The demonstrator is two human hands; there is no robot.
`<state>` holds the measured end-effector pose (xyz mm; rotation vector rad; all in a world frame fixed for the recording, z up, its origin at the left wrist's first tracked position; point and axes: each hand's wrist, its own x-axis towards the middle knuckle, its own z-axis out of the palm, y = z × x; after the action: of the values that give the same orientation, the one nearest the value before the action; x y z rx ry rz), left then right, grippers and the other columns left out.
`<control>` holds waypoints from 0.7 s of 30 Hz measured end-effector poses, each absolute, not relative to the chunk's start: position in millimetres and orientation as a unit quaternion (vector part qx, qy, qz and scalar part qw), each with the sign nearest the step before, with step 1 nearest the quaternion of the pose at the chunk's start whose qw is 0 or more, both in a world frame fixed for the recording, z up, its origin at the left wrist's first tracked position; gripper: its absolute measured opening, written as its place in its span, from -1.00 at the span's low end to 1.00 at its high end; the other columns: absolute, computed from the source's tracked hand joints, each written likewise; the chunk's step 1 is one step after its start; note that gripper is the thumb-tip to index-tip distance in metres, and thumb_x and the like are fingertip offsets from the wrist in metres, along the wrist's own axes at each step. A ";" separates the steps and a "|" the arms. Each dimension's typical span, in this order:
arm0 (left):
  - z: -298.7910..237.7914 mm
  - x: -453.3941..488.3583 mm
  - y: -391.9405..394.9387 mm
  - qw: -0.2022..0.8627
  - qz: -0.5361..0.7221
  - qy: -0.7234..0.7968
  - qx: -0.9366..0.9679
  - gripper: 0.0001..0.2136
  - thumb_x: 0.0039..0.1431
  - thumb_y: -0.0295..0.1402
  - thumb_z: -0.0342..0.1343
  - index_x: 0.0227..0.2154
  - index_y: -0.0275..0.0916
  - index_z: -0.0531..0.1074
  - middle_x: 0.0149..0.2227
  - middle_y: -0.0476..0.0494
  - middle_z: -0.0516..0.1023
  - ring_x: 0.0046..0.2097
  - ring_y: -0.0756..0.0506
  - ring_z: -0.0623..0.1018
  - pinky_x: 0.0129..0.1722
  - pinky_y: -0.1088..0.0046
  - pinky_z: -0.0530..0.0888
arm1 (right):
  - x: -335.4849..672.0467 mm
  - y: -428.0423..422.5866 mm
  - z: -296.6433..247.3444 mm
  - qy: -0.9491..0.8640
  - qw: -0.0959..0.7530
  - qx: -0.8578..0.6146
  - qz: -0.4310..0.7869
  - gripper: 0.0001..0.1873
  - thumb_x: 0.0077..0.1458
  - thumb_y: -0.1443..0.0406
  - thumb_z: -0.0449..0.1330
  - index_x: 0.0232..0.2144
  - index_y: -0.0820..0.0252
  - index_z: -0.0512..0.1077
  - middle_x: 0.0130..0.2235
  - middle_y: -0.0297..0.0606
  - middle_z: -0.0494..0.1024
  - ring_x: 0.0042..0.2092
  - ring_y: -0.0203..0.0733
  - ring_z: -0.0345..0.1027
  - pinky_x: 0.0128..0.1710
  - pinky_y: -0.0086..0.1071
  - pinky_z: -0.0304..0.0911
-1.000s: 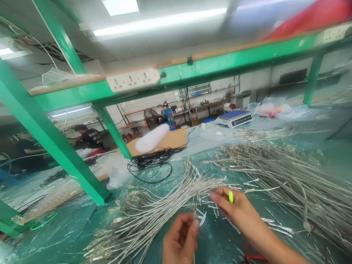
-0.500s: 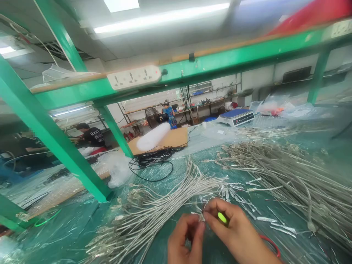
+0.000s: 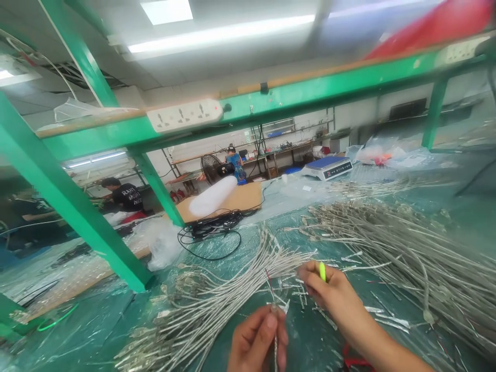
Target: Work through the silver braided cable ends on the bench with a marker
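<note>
While the left hand (image 3: 253, 341) pinches one thin braided cable (image 3: 275, 330) upright betw. thumb and fingers, end raised just above the bench (image 3: 310, 343) front edge, prob. for a close look, the right hand (image 3: 335, 297) rests half-curled on loose short pieces (image 3: 298, 292), a yellow-green stick (image 3: 322, 270) clamped betw. its fingers, appar. kept handy. Cable bundle (image 3: 217, 292) fans out left; larger pile (image 3: 406, 243) right; scale (image 3: 327, 168) well behind.

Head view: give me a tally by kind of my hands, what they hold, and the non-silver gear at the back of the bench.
Hands: 2, left hand and right hand
silver cable in left fingers: 1
yellow-green item in right fingers: 1
scale: 1
fan: 1
black cable coil: 1
Total: 7
</note>
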<state>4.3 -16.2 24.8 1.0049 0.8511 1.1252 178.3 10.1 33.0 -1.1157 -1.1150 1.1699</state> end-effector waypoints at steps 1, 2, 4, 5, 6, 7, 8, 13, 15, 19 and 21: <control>24.6 4.0 -16.0 0.650 0.497 0.371 0.439 -0.68 -0.08 -0.08 0.29 -0.45 -0.29 0.55 -0.60 -0.02 0.44 -0.68 0.09 0.32 -0.67 0.59 0.19 | 177.9 7.4 34.7 -0.478 0.546 -0.460 0.512 -0.68 0.11 0.09 0.12 -0.50 0.21 0.35 -0.61 -0.47 0.22 -0.60 -0.39 -0.08 -0.62 -0.48 -0.18; 23.6 3.7 -15.6 0.652 0.499 0.367 0.437 -0.68 -0.07 -0.09 0.28 -0.43 -0.28 0.56 -0.59 -0.02 0.44 -0.68 0.10 0.32 -0.67 0.59 0.18 | 176.8 4.1 36.5 -0.488 0.537 -0.439 0.530 -0.67 0.10 0.06 0.14 -0.47 0.22 0.37 -0.60 -0.46 0.25 -0.60 -0.41 -0.07 -0.62 -0.48 -0.18; 20.2 3.4 -14.6 0.651 0.500 0.361 0.442 -0.69 -0.03 -0.09 0.26 -0.42 -0.28 0.55 -0.62 -0.01 0.43 -0.68 0.10 0.30 -0.67 0.58 0.16 | 172.9 -3.4 39.4 -0.519 0.514 -0.378 0.568 -0.65 0.00 0.05 0.26 -0.34 0.24 0.43 -0.55 -0.45 0.28 -0.56 -0.40 0.00 -0.58 -0.50 -0.12; 18.2 3.3 -14.1 0.647 0.499 0.358 0.451 -0.69 -0.02 -0.10 0.25 -0.44 -0.29 0.55 -0.65 0.01 0.41 -0.67 0.09 0.29 -0.65 0.57 0.16 | 170.4 -6.7 40.1 -0.531 0.502 -0.348 0.587 -0.58 -0.07 0.07 0.33 -0.23 0.23 0.44 -0.53 -0.46 0.29 -0.53 -0.39 0.05 -0.56 -0.50 -0.08; 16.3 3.3 -13.6 0.643 0.497 0.354 0.464 -0.69 -0.01 -0.09 0.24 -0.47 -0.29 0.54 -0.68 0.02 0.38 -0.67 0.09 0.28 -0.64 0.56 0.16 | 167.8 -9.3 40.3 -0.538 0.491 -0.325 0.604 -0.50 -0.12 0.10 0.38 -0.14 0.21 0.42 -0.50 -0.46 0.29 -0.50 -0.38 0.09 -0.53 -0.51 -0.04; 14.8 3.5 -13.3 0.638 0.492 0.350 0.477 -0.68 0.00 -0.08 0.24 -0.50 -0.30 0.53 -0.71 0.03 0.35 -0.68 0.09 0.27 -0.63 0.55 0.15 | 165.2 -11.2 40.1 -0.537 0.485 -0.313 0.615 -0.43 -0.15 0.12 0.40 -0.09 0.19 0.40 -0.50 -0.47 0.29 -0.49 -0.37 0.13 -0.51 -0.51 -0.01; 13.8 3.6 -13.1 0.634 0.485 0.349 0.491 -0.67 0.01 -0.08 0.23 -0.52 -0.30 0.51 -0.72 0.04 0.34 -0.68 0.09 0.26 -0.62 0.54 0.14 | 162.8 -12.3 39.6 -0.532 0.482 -0.310 0.624 -0.43 -0.14 0.12 0.40 -0.08 0.19 0.39 -0.50 -0.46 0.30 -0.49 -0.37 0.17 -0.49 -0.50 0.02; 14.8 4.9 -13.2 0.622 0.455 0.363 0.524 -0.63 0.07 -0.08 0.17 -0.60 -0.33 0.50 -0.69 0.00 0.34 -0.67 0.08 0.28 -0.63 0.52 0.13 | 157.7 -11.7 40.1 -0.525 0.490 -0.301 0.628 -0.65 0.04 0.04 0.24 -0.42 0.24 0.44 -0.59 -0.37 0.44 -0.52 -0.27 0.35 -0.44 -0.42 0.17; 15.8 5.5 -13.6 0.632 0.456 0.365 0.509 -0.64 0.03 -0.07 0.20 -0.54 -0.33 0.53 -0.67 -0.01 0.38 -0.68 0.08 0.29 -0.64 0.53 0.14 | 158.7 -10.9 41.9 -0.527 0.503 -0.309 0.611 -0.61 0.05 0.03 0.23 -0.54 0.24 0.43 -0.60 -0.36 0.45 -0.55 -0.31 0.29 -0.48 -0.45 0.13; 17.2 6.6 -14.7 0.673 0.465 0.359 0.449 -0.68 -0.03 -0.08 0.26 -0.46 -0.30 0.57 -0.62 -0.02 0.44 -0.69 0.10 0.30 -0.66 0.57 0.17 | 162.2 -8.6 42.2 -0.501 0.529 -0.352 0.587 -0.63 0.03 0.08 0.27 -0.59 0.26 0.41 -0.64 -0.47 0.29 -0.60 -0.44 -0.05 -0.60 -0.49 -0.13; 18.3 6.7 -14.9 0.687 0.471 0.352 0.427 -0.70 -0.02 -0.10 0.26 -0.46 -0.30 0.57 -0.61 -0.02 0.44 -0.70 0.12 0.29 -0.67 0.58 0.18 | 163.6 -6.9 40.0 -0.477 0.542 -0.371 0.585 -0.64 0.03 0.10 0.28 -0.59 0.26 0.38 -0.64 -0.51 0.19 -0.59 -0.44 -0.14 -0.61 -0.48 -0.20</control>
<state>6.7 -14.9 18.3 0.9571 0.7873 1.0541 163.6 -6.9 40.0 -0.8807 -1.1318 1.3884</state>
